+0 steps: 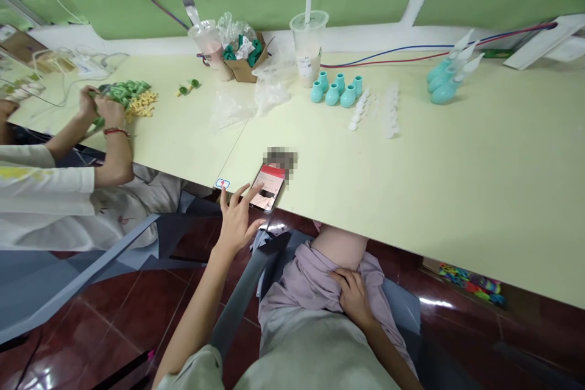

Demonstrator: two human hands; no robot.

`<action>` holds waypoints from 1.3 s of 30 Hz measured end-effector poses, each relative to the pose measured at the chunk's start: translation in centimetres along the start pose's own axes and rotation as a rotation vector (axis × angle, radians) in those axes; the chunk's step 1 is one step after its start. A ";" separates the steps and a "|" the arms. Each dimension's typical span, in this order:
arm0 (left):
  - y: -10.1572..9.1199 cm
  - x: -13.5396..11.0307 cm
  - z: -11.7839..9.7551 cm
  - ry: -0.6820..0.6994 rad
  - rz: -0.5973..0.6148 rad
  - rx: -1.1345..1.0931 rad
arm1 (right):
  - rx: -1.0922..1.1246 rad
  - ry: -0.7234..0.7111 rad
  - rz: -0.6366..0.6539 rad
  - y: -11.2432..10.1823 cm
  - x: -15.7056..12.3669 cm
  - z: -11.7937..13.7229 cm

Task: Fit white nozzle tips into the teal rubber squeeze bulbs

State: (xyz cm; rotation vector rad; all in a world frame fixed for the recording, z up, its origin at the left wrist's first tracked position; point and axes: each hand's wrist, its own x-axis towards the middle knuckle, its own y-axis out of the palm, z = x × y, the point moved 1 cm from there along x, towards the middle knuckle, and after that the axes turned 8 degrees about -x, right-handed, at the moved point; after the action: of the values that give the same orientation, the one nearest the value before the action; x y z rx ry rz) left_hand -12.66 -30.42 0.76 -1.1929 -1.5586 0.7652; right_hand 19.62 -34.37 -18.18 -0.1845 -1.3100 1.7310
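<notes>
My left hand is over the table's front edge with its fingers spread, one fingertip on or just above the screen of a smartphone. The phone lies flat and shows a page with a red band. In my lap, my right hand rests on the pale purple shorts, its fingers laid on the cloth and holding no object. Further back on the table stand several turquoise bulb-shaped pieces. Beside them are rows of small white plastic pieces.
Turquoise bulbs with white tips stand at the right. Two drink cups, a small cardboard box and plastic bags line the back. At left, a co-worker's hands handle green pieces near yellow pieces. A chair armrest is beside me.
</notes>
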 end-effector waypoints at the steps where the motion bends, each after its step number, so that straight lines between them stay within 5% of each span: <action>1: 0.1 0.0 0.1 -0.004 0.003 0.006 | 0.005 0.003 0.000 0.0 0.0 0.0; 8: 0.1 -0.1 0.1 0.001 -0.072 0.025 | 0.007 0.010 0.020 0.2 -0.2 -0.2; 25: 0.3 0.3 -0.8 -0.036 0.041 0.000 | 0.011 0.030 0.009 0.3 -0.2 -0.1; 29: 0.3 0.3 -1.2 -0.017 -0.063 0.025 | 0.000 0.020 0.012 0.2 -0.1 0.0; 33: 0.5 0.3 -1.6 -0.028 0.030 0.028 | -0.010 0.022 0.010 0.2 -0.2 -0.1; 39: -0.2 0.1 -2.0 -0.218 -0.323 -0.010 | 0.003 0.002 -0.009 0.2 -0.1 -0.3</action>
State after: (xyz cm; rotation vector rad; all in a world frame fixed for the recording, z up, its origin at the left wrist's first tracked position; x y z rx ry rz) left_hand -10.81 -30.60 1.60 -0.8544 -1.8797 0.6896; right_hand 19.75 -34.29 -18.48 -0.1784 -1.3054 1.7246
